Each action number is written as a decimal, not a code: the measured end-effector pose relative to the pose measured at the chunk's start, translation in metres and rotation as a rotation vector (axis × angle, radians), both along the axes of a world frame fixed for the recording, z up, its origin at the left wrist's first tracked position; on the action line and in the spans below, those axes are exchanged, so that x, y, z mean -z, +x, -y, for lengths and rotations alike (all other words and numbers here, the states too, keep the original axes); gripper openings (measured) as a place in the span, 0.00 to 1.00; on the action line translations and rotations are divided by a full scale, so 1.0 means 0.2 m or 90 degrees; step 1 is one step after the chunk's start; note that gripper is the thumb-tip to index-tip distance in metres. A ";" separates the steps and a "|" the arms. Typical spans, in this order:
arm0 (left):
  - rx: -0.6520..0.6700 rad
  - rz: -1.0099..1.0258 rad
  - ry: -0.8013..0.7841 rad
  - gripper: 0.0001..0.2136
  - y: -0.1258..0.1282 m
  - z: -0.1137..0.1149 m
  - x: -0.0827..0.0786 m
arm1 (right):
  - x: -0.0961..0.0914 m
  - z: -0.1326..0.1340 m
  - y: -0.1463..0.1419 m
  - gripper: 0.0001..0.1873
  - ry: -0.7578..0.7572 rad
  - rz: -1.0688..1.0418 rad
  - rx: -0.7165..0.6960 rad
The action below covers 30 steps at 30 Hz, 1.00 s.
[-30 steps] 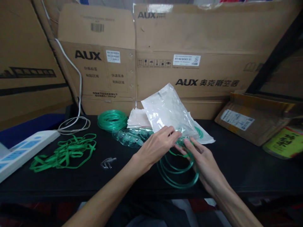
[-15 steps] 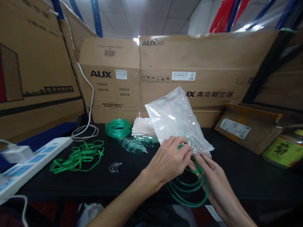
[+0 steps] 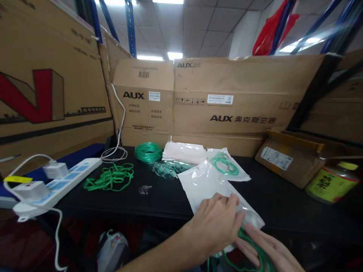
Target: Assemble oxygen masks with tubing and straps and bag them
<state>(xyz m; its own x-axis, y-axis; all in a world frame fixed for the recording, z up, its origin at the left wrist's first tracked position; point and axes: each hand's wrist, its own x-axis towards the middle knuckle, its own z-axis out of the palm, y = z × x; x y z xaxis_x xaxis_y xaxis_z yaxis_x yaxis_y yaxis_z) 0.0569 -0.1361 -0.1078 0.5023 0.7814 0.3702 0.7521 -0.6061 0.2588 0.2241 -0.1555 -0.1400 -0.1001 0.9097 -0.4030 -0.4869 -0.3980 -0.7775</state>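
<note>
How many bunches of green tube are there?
3: one coil left of the white stack, one loop in or on the rear white bag, and one bunch in the right hand. More may be hidden.

One power strip (image 3: 87, 164), two white adapters (image 3: 56, 170) on it. Right of the strip: one green strap tangle (image 3: 113, 176), three green tubing coils (image 3: 148, 155) (one's at the right hand (image 3: 279, 247)), one white pouch stack (image 3: 184, 152), two separate pouches (image 3: 195, 183), one small carton (image 3: 297, 166), one yellow-labelled jar (image 3: 330, 186), two hands. Clear connectors (image 3: 145, 190), also right: maybe four, too small to be sure.
</note>
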 end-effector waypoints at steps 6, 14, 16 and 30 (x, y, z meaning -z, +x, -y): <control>0.103 -0.057 0.120 0.07 -0.01 -0.06 0.06 | 0.16 -0.03 -0.05 0.22 0.091 0.007 0.020; 0.149 -0.037 0.151 0.09 0.00 -0.01 0.04 | 0.22 -0.09 -0.11 0.18 0.223 0.055 0.089; 0.151 -0.034 0.146 0.11 -0.02 0.01 0.04 | 0.23 -0.09 -0.14 0.17 0.232 0.016 0.122; 0.075 -0.168 0.168 0.07 -0.16 -0.06 0.02 | 0.10 -0.08 -0.18 0.14 0.084 -0.156 0.050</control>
<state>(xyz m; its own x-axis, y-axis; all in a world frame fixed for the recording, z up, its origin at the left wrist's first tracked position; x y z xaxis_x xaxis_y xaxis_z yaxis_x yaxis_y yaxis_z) 0.0254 -0.1246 -0.1109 0.6880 0.6076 0.3968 0.6931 -0.7123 -0.1108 0.1881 -0.1398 -0.1607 -0.1075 0.9615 -0.2528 -0.6924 -0.2549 -0.6750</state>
